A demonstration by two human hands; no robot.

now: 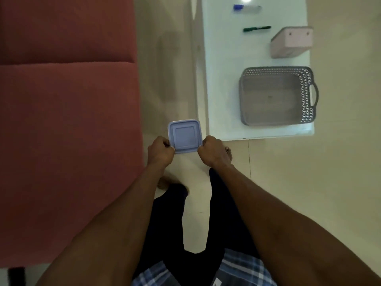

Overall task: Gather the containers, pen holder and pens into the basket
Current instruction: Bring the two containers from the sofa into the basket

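Both hands hold a blue lidded container [184, 136] out in front of the person's body, over the floor in the gap between a red sofa [66, 124] and a low white table [222, 83]. The left hand [159, 152] pinches the container's near left corner and the right hand [212, 150] pinches its near right corner, fingers curled shut on the rim at either side, so the box juts away from the knuckles with its lid facing up and roughly level. The grey lattice basket [276, 96] stands on the table's near end, up and to the right of the container and well apart from it; nothing can be seen lying in it. Since the basket lies to the right of the held box, the right hand is the nearer one, and the carry probably has to swing rightward and forward over the table edge before the box can go down inside the basket's walls. The basket's long axis runs across the view, with its handle at the far right end, so the square box should fit whichever way it is turned. Beyond the basket, a pink pen holder [291, 41] rests close to the table's right edge, apparently on its side, then a green pen [257, 28] and further off a blue-capped marker [247, 8], both lying crosswise and apart from each other. These three appear not yet gathered.
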